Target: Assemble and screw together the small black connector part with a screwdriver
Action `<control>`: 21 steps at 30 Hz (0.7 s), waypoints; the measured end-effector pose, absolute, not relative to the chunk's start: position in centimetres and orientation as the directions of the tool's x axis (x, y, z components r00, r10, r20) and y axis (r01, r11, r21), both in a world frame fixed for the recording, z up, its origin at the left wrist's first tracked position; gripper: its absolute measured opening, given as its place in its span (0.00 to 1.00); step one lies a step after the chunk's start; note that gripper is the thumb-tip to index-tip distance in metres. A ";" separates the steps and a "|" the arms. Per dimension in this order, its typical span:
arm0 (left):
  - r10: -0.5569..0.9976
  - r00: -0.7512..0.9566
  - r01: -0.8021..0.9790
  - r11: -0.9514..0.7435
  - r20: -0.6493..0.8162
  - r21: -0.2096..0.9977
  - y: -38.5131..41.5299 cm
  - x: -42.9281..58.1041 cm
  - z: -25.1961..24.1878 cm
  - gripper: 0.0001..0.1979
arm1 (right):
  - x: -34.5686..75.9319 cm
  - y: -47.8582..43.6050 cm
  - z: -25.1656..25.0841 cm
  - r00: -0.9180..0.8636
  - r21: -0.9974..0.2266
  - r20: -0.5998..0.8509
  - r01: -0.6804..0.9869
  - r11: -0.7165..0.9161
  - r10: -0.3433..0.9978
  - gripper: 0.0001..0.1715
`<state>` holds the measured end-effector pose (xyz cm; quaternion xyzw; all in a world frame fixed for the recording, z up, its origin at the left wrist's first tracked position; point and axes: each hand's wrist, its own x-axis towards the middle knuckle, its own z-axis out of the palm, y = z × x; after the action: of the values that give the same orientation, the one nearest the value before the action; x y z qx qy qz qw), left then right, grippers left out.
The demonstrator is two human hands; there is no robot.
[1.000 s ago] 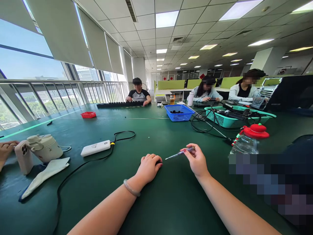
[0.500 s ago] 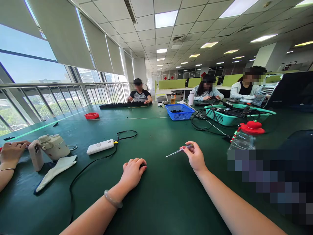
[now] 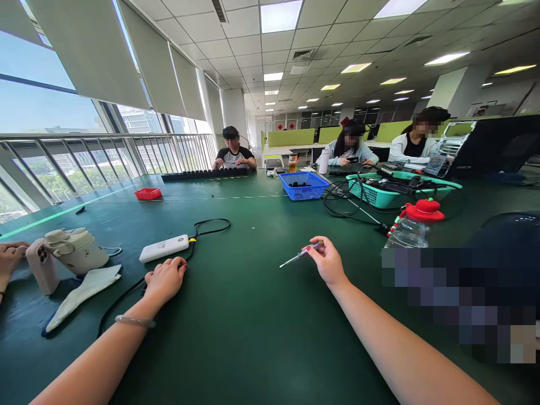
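My right hand point(image 3: 327, 263) is raised over the green table point(image 3: 248, 326). Its fingers pinch the dark handle of a slim screwdriver point(image 3: 293, 258), whose metal tip points left and slightly down. On the left, my left hand point(image 3: 166, 279) is low at the table with its fingers curled downward. A small dark bit shows at its edge, but the fingers hide what they hold. Just beyond that hand lies a white power bank point(image 3: 164, 248). A black cable point(image 3: 122, 301) leads from the power bank and passes behind and under the left hand.
At the left are a phone point(image 3: 43, 264), a cream bottle point(image 3: 78, 250), a white cloth point(image 3: 82, 298) and another person's hand point(image 3: 9, 259). Farther back stand a red tray point(image 3: 147, 194), a blue basket point(image 3: 304, 192) and a teal basket point(image 3: 377, 197). A red-capped bottle point(image 3: 409, 229) is right. Several people sit around.
My left hand has moved left, from the middle of the table to beside the power bank and its cable. My right hand still holds the screwdriver in nearly the same place.
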<state>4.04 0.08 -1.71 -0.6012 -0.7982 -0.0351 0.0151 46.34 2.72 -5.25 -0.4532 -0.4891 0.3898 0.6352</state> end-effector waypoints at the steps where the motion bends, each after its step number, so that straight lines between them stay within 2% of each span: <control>1: 0.957 -0.284 0.959 0.282 0.065 0.035 0.3 4.0 -1.6 0.21 | 46.3 2.8 -5.2 0.214 -0.957 0.268 -0.051 0.284 0.940 0.26; 6: 0.959 -0.263 0.964 0.258 0.108 0.065 1.2 4.1 -1.7 0.21 | 46.3 2.8 -5.1 0.225 -0.958 0.266 -0.049 0.283 0.937 0.27; 16: 0.957 -0.120 0.993 0.118 0.265 0.025 0.6 4.9 -1.7 0.21 | 46.2 2.6 -5.1 0.216 -0.955 0.278 -0.037 0.293 0.936 0.26; 18: 0.939 -0.114 0.993 0.097 0.326 0.067 0.4 4.8 -1.3 0.21 | 46.1 2.6 -5.1 0.216 -0.957 0.272 -0.042 0.288 0.938 0.26; 21: 0.894 -0.146 0.974 0.055 0.423 0.220 -0.1 4.3 -0.3 0.20 | 46.1 2.5 -5.0 0.211 -0.958 0.263 -0.056 0.280 0.942 0.25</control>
<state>4.28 -0.12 -0.34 -0.6477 -0.7210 -0.2305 0.0864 46.12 2.46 -4.98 -0.4526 -0.4892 0.3940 0.6330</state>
